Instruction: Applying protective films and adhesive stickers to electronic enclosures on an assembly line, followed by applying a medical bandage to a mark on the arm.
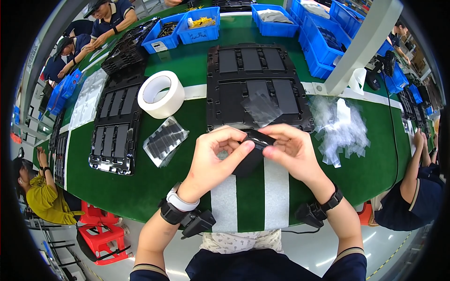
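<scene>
My left hand (211,157) pinches the left side of a flat black rectangular piece (247,164) with thumb and forefinger. My right hand (296,152) grips its upper right edge, where a glossy black surface catches the light. The piece is tilted over the table's near side, and the fingers partly cover it. Just beyond my hands lies a black moulded tray (212,89) with dark rectangular pieces in its slots. A thin clear film (262,108) rests on that tray. Left of my hands is a clear sheet with black strips (165,141).
A white tape roll (174,100) and a second black tray (111,121) are on the left. Clear film pieces (342,133) lie heaped at right, near a grey post (363,47). Blue bins (199,33) line the back. Other people work on both sides.
</scene>
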`<state>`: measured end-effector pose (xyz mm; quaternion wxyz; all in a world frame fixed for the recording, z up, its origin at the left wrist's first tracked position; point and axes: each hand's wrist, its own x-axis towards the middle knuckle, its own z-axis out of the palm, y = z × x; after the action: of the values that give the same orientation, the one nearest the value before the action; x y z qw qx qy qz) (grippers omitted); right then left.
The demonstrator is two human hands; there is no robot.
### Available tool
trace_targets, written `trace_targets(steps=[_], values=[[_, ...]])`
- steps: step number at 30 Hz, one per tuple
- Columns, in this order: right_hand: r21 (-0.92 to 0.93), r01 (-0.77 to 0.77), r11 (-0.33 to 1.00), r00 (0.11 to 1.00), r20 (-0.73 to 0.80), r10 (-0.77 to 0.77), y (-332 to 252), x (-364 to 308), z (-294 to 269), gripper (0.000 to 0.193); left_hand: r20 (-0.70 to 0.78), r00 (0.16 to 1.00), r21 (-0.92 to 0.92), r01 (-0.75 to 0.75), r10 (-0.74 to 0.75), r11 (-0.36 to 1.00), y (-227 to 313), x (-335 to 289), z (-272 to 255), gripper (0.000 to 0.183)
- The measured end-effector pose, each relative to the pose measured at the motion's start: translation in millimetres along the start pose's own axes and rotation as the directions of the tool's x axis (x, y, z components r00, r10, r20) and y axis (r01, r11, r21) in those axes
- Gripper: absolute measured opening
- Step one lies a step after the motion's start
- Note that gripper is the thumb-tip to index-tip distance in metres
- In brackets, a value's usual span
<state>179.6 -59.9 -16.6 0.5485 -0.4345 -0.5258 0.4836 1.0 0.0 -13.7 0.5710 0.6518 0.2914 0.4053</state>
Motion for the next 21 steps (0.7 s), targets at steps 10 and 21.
trace_targets(steps=[10, 21], values=[[0.003, 0.095, 0.995, 0.971, -0.221, -0.092, -5.0, -4.5, 1.8, 0.025, 0.338, 0.911, -0.108, 0.286, -0.235, 0.952, 5.3, -4.7, 7.9, 0.029], [-0.53, 0.427, 0.733, 0.883, 0.069, -0.465, -11.1, -1.5, 2.9, 0.038, 0.326, 0.921, -0.052, 0.243, -0.213, 0.969, 19.0, -10.1, 8.0, 0.023]])
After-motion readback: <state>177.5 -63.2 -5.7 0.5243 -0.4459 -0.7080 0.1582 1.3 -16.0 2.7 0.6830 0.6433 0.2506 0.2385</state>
